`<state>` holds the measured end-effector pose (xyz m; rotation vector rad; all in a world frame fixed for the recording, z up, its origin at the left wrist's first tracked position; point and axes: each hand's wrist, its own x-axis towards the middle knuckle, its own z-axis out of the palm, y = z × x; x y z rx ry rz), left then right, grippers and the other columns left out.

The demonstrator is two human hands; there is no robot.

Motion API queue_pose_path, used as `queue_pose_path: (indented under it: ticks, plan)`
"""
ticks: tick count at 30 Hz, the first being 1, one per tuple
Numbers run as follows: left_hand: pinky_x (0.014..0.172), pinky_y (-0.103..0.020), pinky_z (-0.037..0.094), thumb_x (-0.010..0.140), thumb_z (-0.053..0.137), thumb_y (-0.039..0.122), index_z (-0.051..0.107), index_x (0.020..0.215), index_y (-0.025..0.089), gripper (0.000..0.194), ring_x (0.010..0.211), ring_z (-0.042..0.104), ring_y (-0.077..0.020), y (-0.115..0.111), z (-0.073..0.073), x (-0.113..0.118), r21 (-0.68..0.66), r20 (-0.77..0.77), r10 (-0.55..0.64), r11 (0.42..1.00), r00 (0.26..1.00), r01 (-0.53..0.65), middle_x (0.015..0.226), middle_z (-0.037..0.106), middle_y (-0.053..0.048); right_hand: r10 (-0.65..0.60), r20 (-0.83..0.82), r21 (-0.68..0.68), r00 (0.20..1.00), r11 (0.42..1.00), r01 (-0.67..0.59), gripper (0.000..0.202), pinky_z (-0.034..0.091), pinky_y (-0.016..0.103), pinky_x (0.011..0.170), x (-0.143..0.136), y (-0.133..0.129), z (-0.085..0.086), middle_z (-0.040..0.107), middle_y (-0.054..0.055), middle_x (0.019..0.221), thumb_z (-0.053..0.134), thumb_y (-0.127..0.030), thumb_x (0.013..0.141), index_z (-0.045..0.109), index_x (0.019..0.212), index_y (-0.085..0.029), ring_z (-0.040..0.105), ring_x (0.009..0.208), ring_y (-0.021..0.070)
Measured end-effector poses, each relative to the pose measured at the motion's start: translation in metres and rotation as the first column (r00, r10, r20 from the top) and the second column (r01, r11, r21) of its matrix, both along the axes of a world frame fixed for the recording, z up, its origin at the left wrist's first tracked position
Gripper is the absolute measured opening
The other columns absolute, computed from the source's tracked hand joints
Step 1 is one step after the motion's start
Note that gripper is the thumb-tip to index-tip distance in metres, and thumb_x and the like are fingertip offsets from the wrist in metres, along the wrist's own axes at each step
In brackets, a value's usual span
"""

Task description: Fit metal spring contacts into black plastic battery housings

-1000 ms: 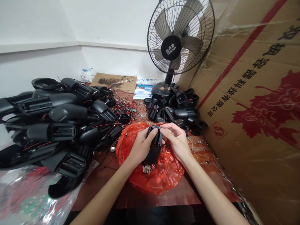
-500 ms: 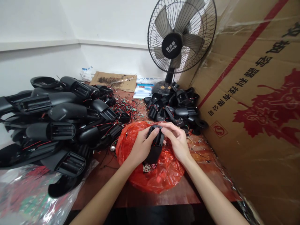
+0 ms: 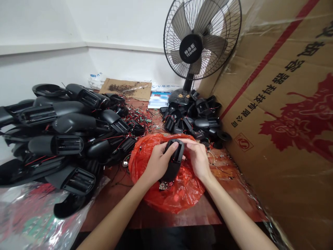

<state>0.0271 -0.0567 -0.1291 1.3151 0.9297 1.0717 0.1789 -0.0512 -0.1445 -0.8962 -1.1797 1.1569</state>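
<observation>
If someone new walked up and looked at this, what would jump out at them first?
Probably the big black fan standing at the back of the table, beside a huge cardboard box with a red leaf print on the right. Then the heap of black plastic casings filling the left side. Front and centre, a bright red plastic bag lies under the two hands, the left one gripping a black casing.

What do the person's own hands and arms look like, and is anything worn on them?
The left hand and right hand show no gloves or rings. The left forearm and right forearm look slim, narrowing towards the wrists, without visible sleeves, watch or bracelet.
</observation>
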Motion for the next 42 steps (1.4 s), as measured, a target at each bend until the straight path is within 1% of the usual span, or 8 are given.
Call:
queue_pose_path:
  ticks: [3, 9, 14, 18, 31, 35, 38, 42]
  plan:
    - [0.067, -0.027, 0.055, 0.095, 0.06, 0.055, 0.075, 0.092, 0.011, 0.047, 0.075, 0.073, -0.0227, -0.0004, 0.0018, 0.0004, 0.003, 0.002, 0.008, 1.0, 1.0, -0.008, 0.077, 0.077, -0.009, 0.029, -0.014, -0.021, 0.999, 0.999, -0.029, 0.031, 0.052, 0.032, 0.084, 0.0004, 0.0009, 0.0, 0.078, 0.004, 0.093, 0.056, -0.03, 0.086, 0.084, 0.096, -0.022, 0.069, 0.094, 0.0245]
    - [0.07, -0.027, 0.052, 0.096, 0.059, 0.053, 0.073, 0.086, 0.012, 0.045, 0.073, 0.069, -0.0202, 0.0008, 0.002, 0.0003, 0.012, -0.007, -0.001, 1.0, 1.0, 0.001, 0.076, 0.074, -0.006, -0.04, 0.109, -0.077, 0.993, 0.996, 0.048, 0.025, 0.045, 0.026, 0.054, -0.0044, -0.003, 0.0076, 0.074, 0.002, 0.082, 0.065, -0.039, 0.085, 0.083, 0.094, -0.024, 0.061, 0.069, 0.0192]
    - [0.062, -0.023, 0.039, 0.095, 0.059, 0.051, 0.062, 0.073, 0.014, 0.043, 0.065, 0.049, -0.0129, 0.0019, -0.002, 0.0001, 0.085, -0.067, 0.05, 0.995, 0.997, -0.044, 0.068, 0.058, 0.001, -0.048, 0.176, 0.008, 0.983, 0.999, 0.048, 0.023, 0.056, 0.031, 0.077, -0.0057, -0.0024, 0.0068, 0.079, 0.002, 0.096, 0.063, -0.035, 0.089, 0.083, 0.094, -0.025, 0.07, 0.088, 0.0226]
    - [0.061, -0.023, 0.034, 0.096, 0.057, 0.051, 0.055, 0.071, 0.015, 0.044, 0.066, 0.041, -0.0116, 0.0015, -0.0052, 0.0007, 0.098, -0.098, 0.039, 0.995, 0.994, -0.029, 0.067, 0.048, 0.002, -0.064, 0.218, 0.061, 0.974, 0.997, 0.052, 0.024, 0.056, 0.031, 0.075, -0.0046, -0.0009, 0.0049, 0.079, 0.002, 0.094, 0.061, -0.032, 0.089, 0.083, 0.092, -0.025, 0.07, 0.082, 0.0213]
    - [0.064, -0.024, 0.037, 0.095, 0.059, 0.052, 0.06, 0.076, 0.015, 0.042, 0.068, 0.047, -0.0134, 0.0023, -0.0071, -0.0006, 0.069, -0.094, 0.017, 0.998, 0.995, -0.01, 0.071, 0.055, 0.001, -0.061, 0.23, 0.04, 0.971, 0.998, 0.053, 0.021, 0.048, 0.028, 0.058, -0.0035, -0.0011, 0.0058, 0.074, 0.001, 0.076, 0.064, -0.032, 0.085, 0.083, 0.088, -0.023, 0.061, 0.063, 0.0182]
    - [0.078, -0.028, 0.047, 0.091, 0.067, 0.047, 0.07, 0.102, 0.015, 0.034, 0.087, 0.062, -0.02, -0.0001, -0.0051, -0.0001, 0.076, -0.109, -0.038, 0.996, 0.993, 0.046, 0.094, 0.071, -0.004, -0.091, 0.226, 0.071, 0.97, 0.995, 0.077, 0.026, 0.055, 0.035, 0.08, -0.0028, -0.0022, 0.0077, 0.077, 0.002, 0.088, 0.056, -0.027, 0.086, 0.081, 0.09, -0.024, 0.07, 0.086, 0.0238]
    - [0.094, -0.034, 0.049, 0.089, 0.07, 0.037, 0.066, 0.121, 0.015, 0.04, 0.106, 0.065, -0.025, -0.0024, -0.0034, 0.0021, 0.129, -0.127, -0.045, 0.99, 0.991, 0.061, 0.115, 0.073, -0.008, -0.048, 0.225, 0.097, 0.973, 0.995, 0.027, 0.026, 0.052, 0.036, 0.096, -0.0031, -0.003, 0.008, 0.079, 0.002, 0.103, 0.055, -0.025, 0.089, 0.08, 0.097, -0.025, 0.071, 0.102, 0.0244]
    - [0.095, -0.037, 0.049, 0.087, 0.069, 0.032, 0.067, 0.115, 0.013, 0.033, 0.106, 0.066, -0.0266, -0.0039, -0.0014, 0.0043, 0.148, -0.142, -0.045, 0.987, 0.989, 0.067, 0.112, 0.073, -0.009, -0.048, 0.23, 0.131, 0.972, 0.991, 0.018, 0.02, 0.053, 0.034, 0.095, -0.004, -0.0033, 0.0067, 0.079, 0.002, 0.103, 0.06, -0.028, 0.092, 0.08, 0.097, -0.026, 0.071, 0.099, 0.0225]
